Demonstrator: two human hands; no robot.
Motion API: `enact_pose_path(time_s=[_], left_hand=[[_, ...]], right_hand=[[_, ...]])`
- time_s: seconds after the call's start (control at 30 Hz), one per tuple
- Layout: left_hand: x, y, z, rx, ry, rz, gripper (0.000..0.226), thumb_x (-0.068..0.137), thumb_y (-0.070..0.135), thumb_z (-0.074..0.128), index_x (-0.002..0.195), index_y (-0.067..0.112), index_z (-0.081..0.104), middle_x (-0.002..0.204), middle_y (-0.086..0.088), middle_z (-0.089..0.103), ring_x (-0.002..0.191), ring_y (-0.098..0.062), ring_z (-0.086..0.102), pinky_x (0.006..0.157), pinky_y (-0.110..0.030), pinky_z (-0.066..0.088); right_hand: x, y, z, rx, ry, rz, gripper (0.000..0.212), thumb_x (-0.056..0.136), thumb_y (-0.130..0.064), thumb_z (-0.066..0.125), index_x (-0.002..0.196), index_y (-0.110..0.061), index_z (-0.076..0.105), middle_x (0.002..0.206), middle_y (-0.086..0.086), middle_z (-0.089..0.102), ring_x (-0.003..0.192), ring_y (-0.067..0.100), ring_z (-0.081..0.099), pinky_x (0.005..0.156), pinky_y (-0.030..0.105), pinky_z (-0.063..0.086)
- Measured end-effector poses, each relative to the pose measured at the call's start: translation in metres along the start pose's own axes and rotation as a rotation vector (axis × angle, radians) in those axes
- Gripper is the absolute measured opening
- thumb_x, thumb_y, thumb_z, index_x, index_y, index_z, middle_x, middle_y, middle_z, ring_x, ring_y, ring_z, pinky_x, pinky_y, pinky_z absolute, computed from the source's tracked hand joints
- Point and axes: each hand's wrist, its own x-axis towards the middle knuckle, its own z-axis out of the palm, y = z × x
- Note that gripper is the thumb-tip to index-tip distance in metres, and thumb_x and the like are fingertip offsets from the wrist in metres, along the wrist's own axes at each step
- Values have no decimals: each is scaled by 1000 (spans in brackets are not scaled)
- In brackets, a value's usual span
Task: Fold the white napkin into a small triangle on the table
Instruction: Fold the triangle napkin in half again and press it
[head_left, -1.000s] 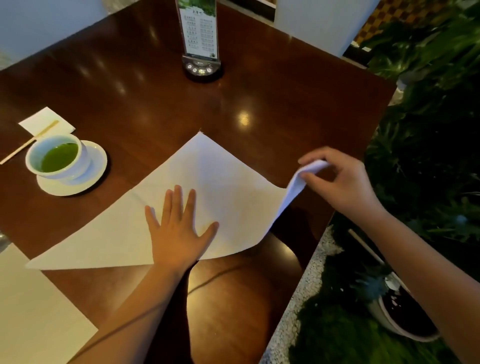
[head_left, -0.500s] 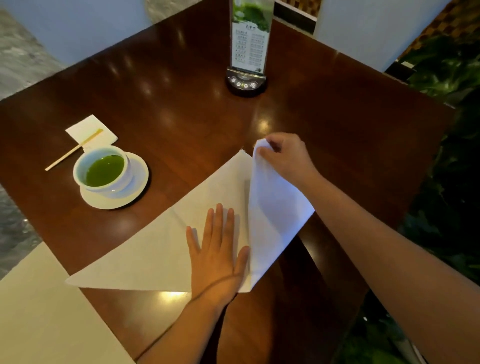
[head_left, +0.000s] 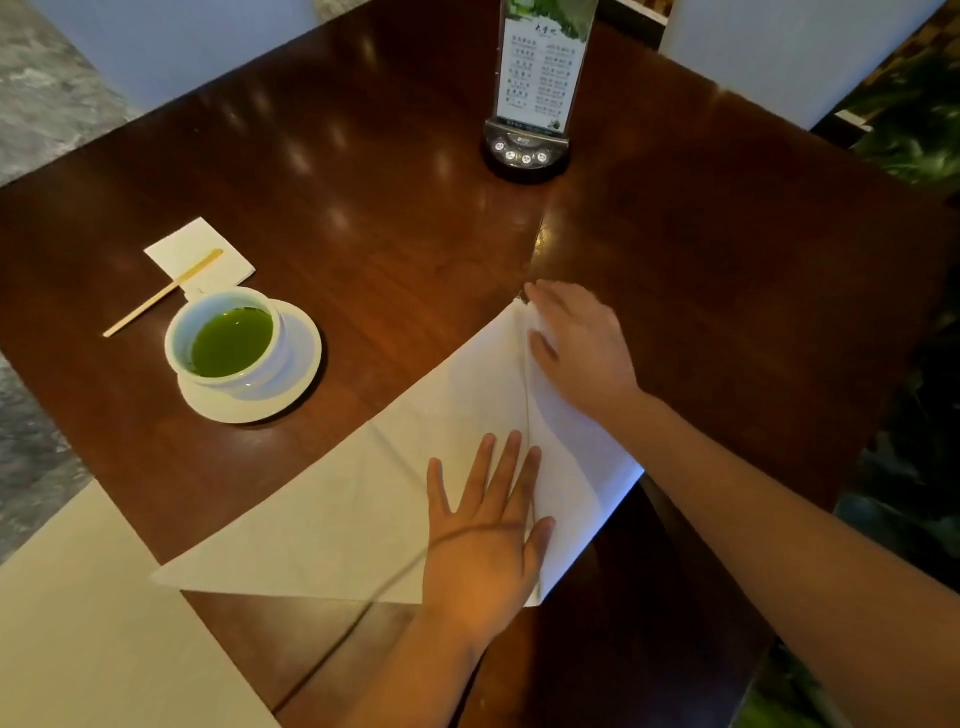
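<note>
The white napkin (head_left: 337, 514) lies as a wide triangle on the dark wooden table (head_left: 426, 218). Its right corner is folded over toward the top point, leaving a vertical edge down the middle. My left hand (head_left: 488, 540) lies flat, fingers spread, on the napkin's lower middle beside that edge. My right hand (head_left: 576, 348) rests on the folded flap near the top point, fingers on the paper's corner; whether they still pinch it is unclear.
A white cup of green tea (head_left: 228, 340) on a saucer stands to the left. Behind it are a small white paper square (head_left: 200, 257) and a wooden stick (head_left: 161, 293). A menu stand (head_left: 535, 88) sits at the back. Another white sheet (head_left: 88, 639) lies lower left. The table's right edge is near.
My right hand carried the napkin's right corner up and leftward to the top point and lowered it onto the paper. My left hand stayed pressing the napkin.
</note>
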Motion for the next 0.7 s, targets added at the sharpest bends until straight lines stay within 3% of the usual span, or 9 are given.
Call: enact_pose_path(time_s=[0.07, 0.17, 0.43, 0.57, 0.7], left_hand=[[1, 1, 0, 1, -8, -3, 58, 97, 49, 18, 148, 22, 27, 154, -2, 25, 142, -25, 22, 109, -63, 10], [2, 1, -1, -7, -25, -6, 60, 97, 51, 13, 147, 21, 28, 154, -2, 25, 142, -26, 22, 109, -63, 7], [-2, -4, -1, 14, -79, 73, 63, 97, 47, 7, 146, 13, 27, 153, -5, 28, 141, -23, 24, 107, -66, 9], [-14, -10, 1, 0, -80, 186, 60, 97, 50, 17, 146, 18, 29, 154, 0, 24, 141, -20, 25, 105, -63, 9], [-18, -12, 2, 27, -64, 186, 63, 94, 57, 25, 149, 25, 22, 158, 3, 16, 144, -20, 14, 106, -63, 10]], right_hand=[[-15, -4, 9, -127, -108, -132, 54, 97, -37, 23, 143, -10, 31, 150, 11, 32, 140, 26, 24, 112, 46, 17], [-25, -4, 24, -152, -267, -145, 70, 91, -49, -1, 148, -11, 13, 157, 7, 14, 144, 19, 5, 113, 41, 0], [-5, -2, 34, -213, -241, -83, 68, 93, -52, 9, 149, -14, 2, 158, 3, 0, 143, 15, -6, 114, 37, -1], [-6, -1, 34, -217, -245, -85, 70, 92, -54, 6, 149, -13, 3, 158, 4, 1, 144, 16, -4, 115, 38, 2], [-8, -8, 24, -232, -256, -84, 74, 89, -57, -1, 149, -14, 3, 158, 4, 2, 144, 17, -4, 114, 45, -1]])
